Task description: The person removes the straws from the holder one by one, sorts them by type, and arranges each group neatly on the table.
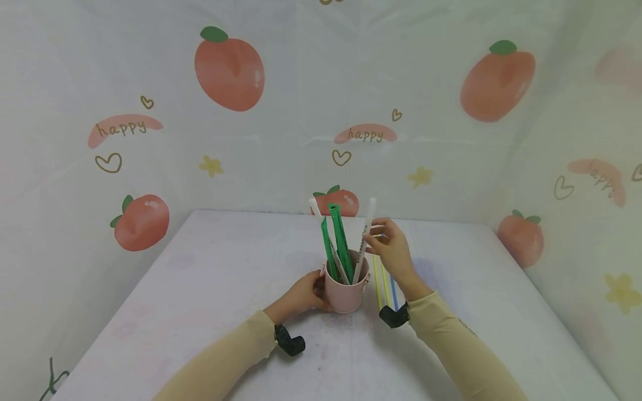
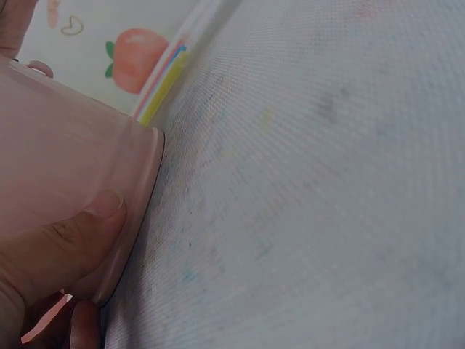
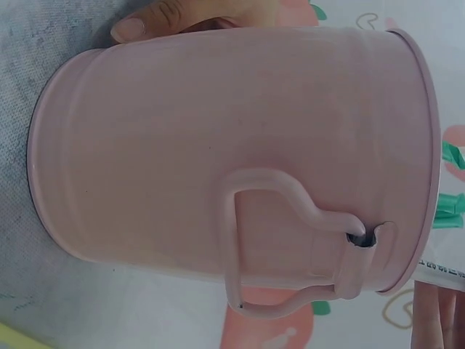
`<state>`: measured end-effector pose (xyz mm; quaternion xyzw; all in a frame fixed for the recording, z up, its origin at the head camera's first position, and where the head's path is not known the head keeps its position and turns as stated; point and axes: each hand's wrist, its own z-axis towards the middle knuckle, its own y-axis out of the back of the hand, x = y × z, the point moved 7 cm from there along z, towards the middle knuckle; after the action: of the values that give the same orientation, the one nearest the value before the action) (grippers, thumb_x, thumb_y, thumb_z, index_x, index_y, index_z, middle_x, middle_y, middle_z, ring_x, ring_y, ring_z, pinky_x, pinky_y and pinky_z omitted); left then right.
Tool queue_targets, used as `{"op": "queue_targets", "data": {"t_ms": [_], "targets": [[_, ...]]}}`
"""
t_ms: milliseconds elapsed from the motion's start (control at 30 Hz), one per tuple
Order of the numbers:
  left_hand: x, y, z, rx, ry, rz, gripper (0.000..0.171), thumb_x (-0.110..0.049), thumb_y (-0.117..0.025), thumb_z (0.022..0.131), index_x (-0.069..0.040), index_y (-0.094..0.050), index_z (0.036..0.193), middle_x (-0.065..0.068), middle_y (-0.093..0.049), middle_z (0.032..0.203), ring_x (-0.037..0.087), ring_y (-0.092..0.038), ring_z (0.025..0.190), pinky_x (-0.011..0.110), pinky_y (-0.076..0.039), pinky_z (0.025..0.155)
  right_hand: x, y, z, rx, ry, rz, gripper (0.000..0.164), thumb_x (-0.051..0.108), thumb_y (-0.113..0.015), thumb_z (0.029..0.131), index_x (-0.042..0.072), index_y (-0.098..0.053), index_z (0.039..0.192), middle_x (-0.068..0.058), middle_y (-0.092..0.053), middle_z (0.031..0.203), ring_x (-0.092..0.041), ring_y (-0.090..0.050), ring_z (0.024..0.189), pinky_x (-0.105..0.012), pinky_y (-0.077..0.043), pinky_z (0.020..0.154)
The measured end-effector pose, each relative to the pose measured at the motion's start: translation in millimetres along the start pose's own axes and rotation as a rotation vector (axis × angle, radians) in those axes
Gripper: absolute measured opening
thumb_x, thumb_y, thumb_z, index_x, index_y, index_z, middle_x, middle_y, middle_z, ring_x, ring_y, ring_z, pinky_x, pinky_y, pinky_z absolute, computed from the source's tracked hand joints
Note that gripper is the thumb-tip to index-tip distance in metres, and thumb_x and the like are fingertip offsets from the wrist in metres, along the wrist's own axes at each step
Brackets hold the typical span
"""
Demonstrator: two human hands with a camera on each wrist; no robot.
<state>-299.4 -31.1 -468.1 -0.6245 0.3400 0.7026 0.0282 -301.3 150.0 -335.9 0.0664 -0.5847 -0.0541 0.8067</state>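
A small pink metal bucket (image 1: 345, 299) stands upright on the table, with a looped handle (image 3: 231, 247) on its side in the right wrist view. My left hand (image 1: 305, 292) grips the bucket's left side low down, the thumb (image 2: 73, 243) lying across the wall near the base. Inside lean green wrapped straws (image 1: 341, 236) and a white wrapped straw (image 1: 316, 209). Above the rim's right side, my right hand (image 1: 395, 253) pinches another white wrapped straw (image 1: 360, 257) with printed letters; its lower end is inside the bucket.
Yellow straws (image 1: 378, 289) and a blue straw (image 1: 394, 294) lie on the table to the bucket's right, partly behind my right wrist. The white table (image 1: 241, 250) meets a fruit-printed cloth backdrop (image 1: 296, 111) at the back.
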Motion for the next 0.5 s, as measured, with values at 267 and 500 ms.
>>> {"op": "queue_targets", "data": {"t_ms": [267, 500], "targets": [[-2.2, 0.4, -1.3, -0.008, 0.003, -0.006, 0.079, -0.008, -0.084, 0.063, -0.004, -0.045, 0.131, 0.009, -0.055, 0.122, 0.025, -0.050, 0.116, 0.041, -0.042, 0.098, 14.0, -1.2, -6.5, -0.010, -0.026, -0.016, 0.029, -0.001, -0.058, 0.088, -0.005, -0.048, 0.114, -0.022, -0.053, 0.098, -0.031, -0.061, 0.088, -0.037, -0.055, 0.072], [-2.0, -0.3, -1.7, -0.004, -0.016, -0.020, 0.078, -0.006, -0.084, 0.063, -0.004, -0.046, 0.131, 0.009, -0.055, 0.122, 0.024, -0.050, 0.114, 0.040, -0.042, 0.097, -4.0, 0.9, -0.5, -0.006, -0.023, 0.019, 0.031, 0.005, -0.062, 0.087, 0.000, -0.049, 0.114, -0.020, -0.054, 0.099, -0.019, -0.062, 0.082, -0.034, -0.056, 0.070]]}}
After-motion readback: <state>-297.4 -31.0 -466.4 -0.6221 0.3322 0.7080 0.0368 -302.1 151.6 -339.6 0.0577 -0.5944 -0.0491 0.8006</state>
